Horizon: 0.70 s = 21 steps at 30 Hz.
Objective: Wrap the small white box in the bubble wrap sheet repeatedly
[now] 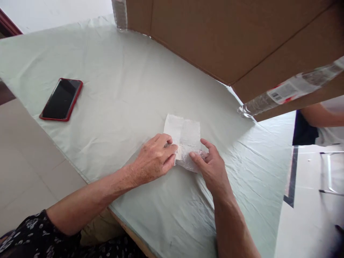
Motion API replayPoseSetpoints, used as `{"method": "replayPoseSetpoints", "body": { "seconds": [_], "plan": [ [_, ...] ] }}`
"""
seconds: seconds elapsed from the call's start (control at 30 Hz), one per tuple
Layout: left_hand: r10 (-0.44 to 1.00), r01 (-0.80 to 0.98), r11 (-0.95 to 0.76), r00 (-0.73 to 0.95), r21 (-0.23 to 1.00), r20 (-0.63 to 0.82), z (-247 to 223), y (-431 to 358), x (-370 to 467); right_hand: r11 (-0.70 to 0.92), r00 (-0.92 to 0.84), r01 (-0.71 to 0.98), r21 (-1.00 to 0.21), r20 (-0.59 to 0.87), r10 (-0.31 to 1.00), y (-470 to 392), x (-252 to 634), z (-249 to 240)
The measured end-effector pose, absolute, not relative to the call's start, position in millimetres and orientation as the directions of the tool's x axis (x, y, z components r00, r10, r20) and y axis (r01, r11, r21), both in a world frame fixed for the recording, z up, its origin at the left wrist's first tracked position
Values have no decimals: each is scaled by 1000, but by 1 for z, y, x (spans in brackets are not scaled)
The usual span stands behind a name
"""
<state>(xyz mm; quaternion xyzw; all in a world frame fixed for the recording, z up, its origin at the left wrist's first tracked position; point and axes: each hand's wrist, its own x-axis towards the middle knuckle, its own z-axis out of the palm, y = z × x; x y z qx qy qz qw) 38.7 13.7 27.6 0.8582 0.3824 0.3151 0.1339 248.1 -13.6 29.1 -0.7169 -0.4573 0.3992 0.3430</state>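
A small white sheet [189, 133], thin and wrinkled, lies on the pale green cloth in front of me. Its near part is crumpled and looks partly see-through. My left hand [155, 156] closes its fingers on the sheet's left near edge. On the right near edge, my right hand [211, 163] pinches the sheet between thumb and curled fingers, with the index finger stretched out. Whether anything lies under or inside the crumpled part cannot be made out.
A phone in a red case [61, 99] lies at the left on the cloth-covered table [107, 86]. A large taped cardboard box [204, 36] stands at the back right. Beyond it, a person's arm [322, 115] shows at the right edge.
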Motion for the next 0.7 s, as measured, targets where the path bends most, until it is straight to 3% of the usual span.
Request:
{"method": "replayPoseSetpoints", "body": {
  "seconds": [0.13,0.4,0.7],
  "plan": [
    [747,586,-664,495,464,444,27,13,40,-289,285,265,-920,-211,935,-20,239,33],
    [741,575,-672,510,467,437,26,14,40,-166,261,209,-964,-108,959,-17,212,44],
    [819,485,-558,450,673,355,23,15,42,-131,168,302,-944,-82,982,-23,192,45]
  ]
}}
